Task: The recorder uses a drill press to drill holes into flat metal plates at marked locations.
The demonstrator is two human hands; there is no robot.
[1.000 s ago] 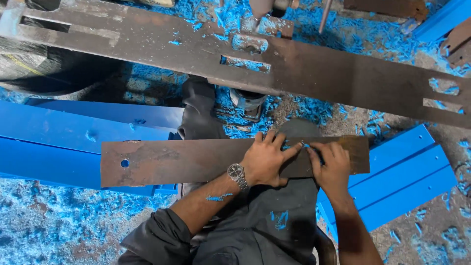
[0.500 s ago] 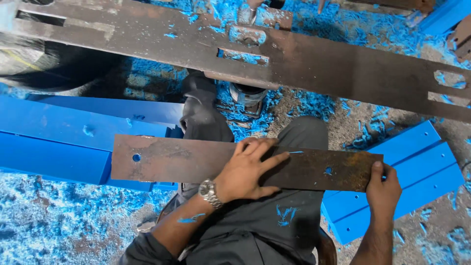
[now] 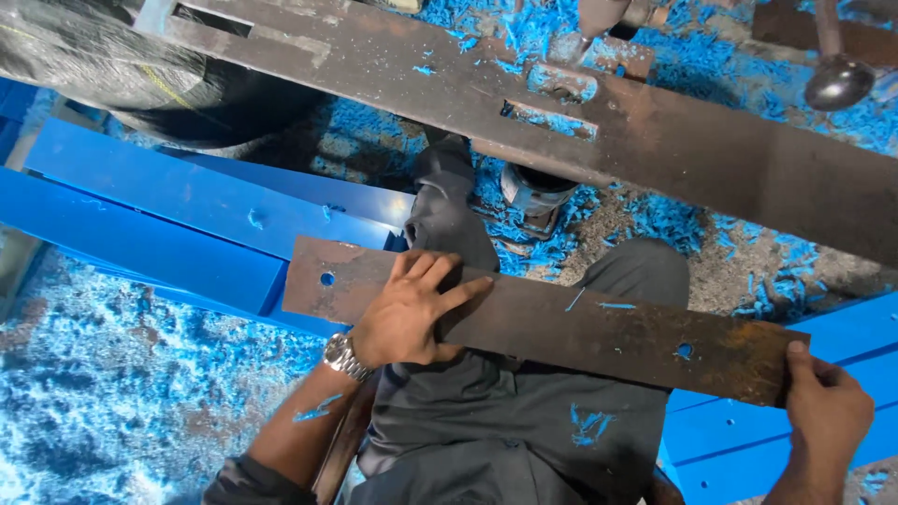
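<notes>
Workshop floor [image 3: 112, 393] littered with blue shavings. Long rusty slotted steel beam [image 3: 655, 140] crosses top of view; blue boards [image 3: 168, 215] stacked at left, more blue boards [image 3: 748, 440] at right.

Rusty flat steel bar [image 3: 561, 327], hole near each end, lies across person's lap on grey trousers [image 3: 505, 430], slanting down to right. Left hand [image 3: 407, 313] flat on bar near its left end, fingers spread, palm pressing, not curled round it. Right hand [image 3: 823, 411] grips bar's right end, thumb on its end edge.
</notes>
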